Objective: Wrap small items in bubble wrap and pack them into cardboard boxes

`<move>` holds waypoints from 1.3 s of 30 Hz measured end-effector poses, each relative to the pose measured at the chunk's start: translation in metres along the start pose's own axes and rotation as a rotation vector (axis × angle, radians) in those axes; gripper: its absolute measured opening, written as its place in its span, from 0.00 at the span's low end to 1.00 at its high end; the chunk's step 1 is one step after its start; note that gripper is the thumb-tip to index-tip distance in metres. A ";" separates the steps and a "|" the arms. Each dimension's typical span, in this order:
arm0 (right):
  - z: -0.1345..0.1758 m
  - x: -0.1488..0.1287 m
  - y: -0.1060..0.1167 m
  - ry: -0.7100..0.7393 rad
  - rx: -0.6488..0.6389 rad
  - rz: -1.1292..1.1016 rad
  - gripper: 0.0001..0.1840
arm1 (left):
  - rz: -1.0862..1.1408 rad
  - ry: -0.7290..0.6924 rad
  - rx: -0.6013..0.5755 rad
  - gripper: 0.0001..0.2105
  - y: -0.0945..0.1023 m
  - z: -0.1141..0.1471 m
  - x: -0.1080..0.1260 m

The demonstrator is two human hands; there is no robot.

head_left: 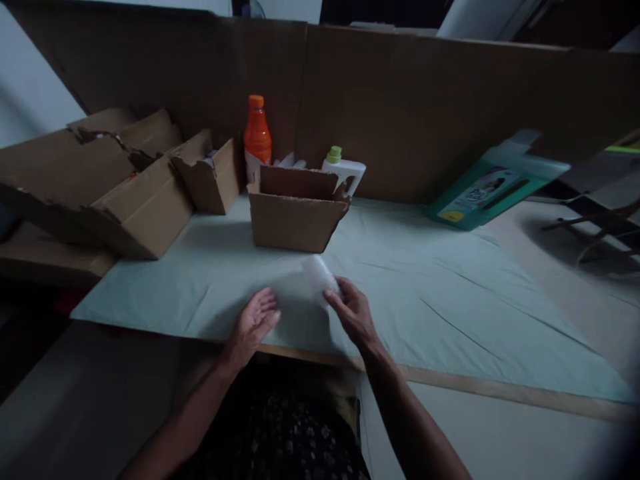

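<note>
My right hand (353,311) is closed on a small whitish, translucent object (320,274), perhaps plastic; it is blurred and its exact kind cannot be made out. The object is held above the pale green cloth (400,273), in front of a low cardboard box (295,223). To the left, my left hand (257,317) is open over the cloth's near edge, palm turned inward, with nothing in it. A gap separates it from the whitish object.
Behind the low box stand an orange bottle (258,137) and a white jug with a green cap (355,172). More cardboard boxes (145,207) are at left. A green liquid jug (480,190) leans at right. A cardboard wall (400,113) closes the back.
</note>
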State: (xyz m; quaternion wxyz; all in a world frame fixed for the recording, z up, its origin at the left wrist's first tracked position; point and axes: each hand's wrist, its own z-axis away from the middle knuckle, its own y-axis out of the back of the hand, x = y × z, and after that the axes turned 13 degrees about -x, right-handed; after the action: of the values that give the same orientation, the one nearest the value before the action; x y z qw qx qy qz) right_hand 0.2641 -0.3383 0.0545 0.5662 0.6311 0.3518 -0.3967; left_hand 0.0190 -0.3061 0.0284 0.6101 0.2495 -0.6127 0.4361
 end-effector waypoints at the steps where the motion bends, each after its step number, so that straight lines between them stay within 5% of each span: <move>1: 0.006 -0.007 -0.016 0.014 -0.045 -0.097 0.23 | 0.094 0.006 -0.012 0.35 -0.006 -0.002 0.003; 4: 0.016 -0.021 -0.054 0.015 -0.138 -0.386 0.25 | 0.308 0.031 -0.015 0.37 -0.016 -0.011 0.008; 7: 0.020 -0.027 -0.070 -0.058 -0.173 -0.666 0.24 | 0.367 0.010 0.086 0.39 -0.015 -0.013 0.008; 12: 0.013 -0.024 -0.064 -0.131 -0.186 -0.873 0.24 | 0.408 0.009 0.094 0.36 -0.011 -0.004 0.013; 15: 0.005 -0.010 -0.051 -0.161 -0.066 -0.885 0.27 | 0.375 0.071 0.082 0.27 -0.011 0.001 0.014; 18: 0.009 0.004 -0.034 -0.114 0.197 -0.693 0.31 | 0.346 0.104 0.135 0.22 -0.009 0.008 0.012; 20: 0.020 0.004 -0.026 -0.041 0.239 -0.456 0.29 | 0.329 0.126 0.159 0.21 -0.008 0.014 0.011; 24: 0.031 -0.017 -0.035 0.212 -0.182 -0.100 0.20 | 0.263 0.150 0.135 0.21 -0.007 0.022 0.011; 27: 0.006 -0.028 -0.052 0.357 -0.491 0.153 0.21 | 0.162 0.146 0.083 0.20 -0.006 0.026 0.011; 29: -0.024 -0.026 -0.055 0.352 -0.553 0.361 0.20 | 0.108 0.164 0.094 0.18 -0.005 0.034 0.008; 35: -0.085 0.002 -0.024 0.235 -0.354 0.909 0.19 | 0.137 0.291 0.034 0.15 -0.006 0.079 -0.009; 39: -0.085 0.018 -0.011 0.165 -0.282 0.937 0.16 | 0.153 0.334 -0.234 0.15 -0.008 0.096 -0.011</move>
State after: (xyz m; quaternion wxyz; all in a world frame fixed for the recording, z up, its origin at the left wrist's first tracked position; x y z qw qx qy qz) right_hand 0.2709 -0.2526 0.0368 0.7340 0.6678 0.1240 0.0033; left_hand -0.0238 -0.3929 0.0319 0.6929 0.0539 -0.5668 0.4424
